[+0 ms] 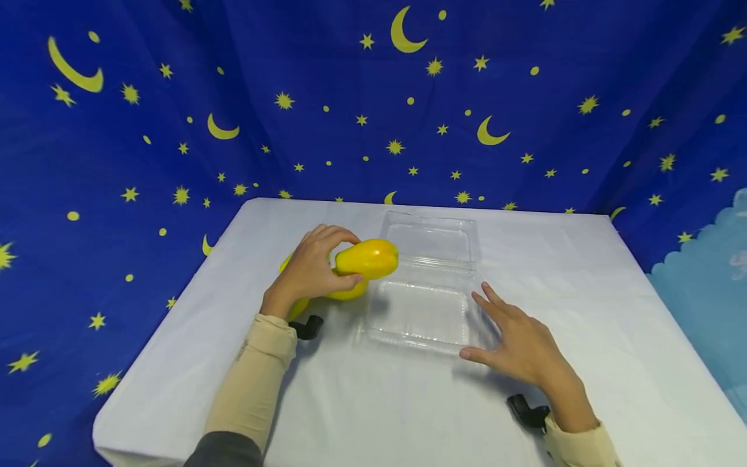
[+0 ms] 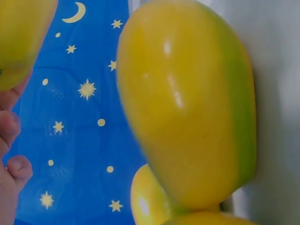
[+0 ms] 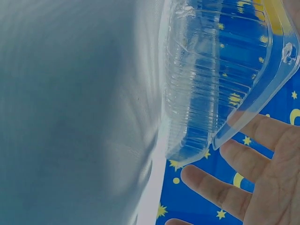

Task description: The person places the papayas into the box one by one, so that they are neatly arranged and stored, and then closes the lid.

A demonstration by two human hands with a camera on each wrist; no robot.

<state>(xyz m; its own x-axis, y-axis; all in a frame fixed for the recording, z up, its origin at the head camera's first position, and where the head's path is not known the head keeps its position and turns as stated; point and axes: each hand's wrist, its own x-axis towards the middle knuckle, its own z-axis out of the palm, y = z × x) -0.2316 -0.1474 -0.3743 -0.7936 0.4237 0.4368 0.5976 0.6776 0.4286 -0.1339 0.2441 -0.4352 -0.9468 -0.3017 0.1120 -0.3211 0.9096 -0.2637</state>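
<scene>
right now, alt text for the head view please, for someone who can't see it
A person's left hand holds a yellow fruit near an open clear plastic container, while the right hand is spread at the container's right side. More yellow fruit lies nearby on a white-covered table before a star-and-moon-patterned blue backdrop.

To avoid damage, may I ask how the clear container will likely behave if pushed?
The clear container looks light, since its see-through walls appear thin. It would probably slide, not roll, given its broad base. Its unfolded far half may swing at the crease.
</scene>
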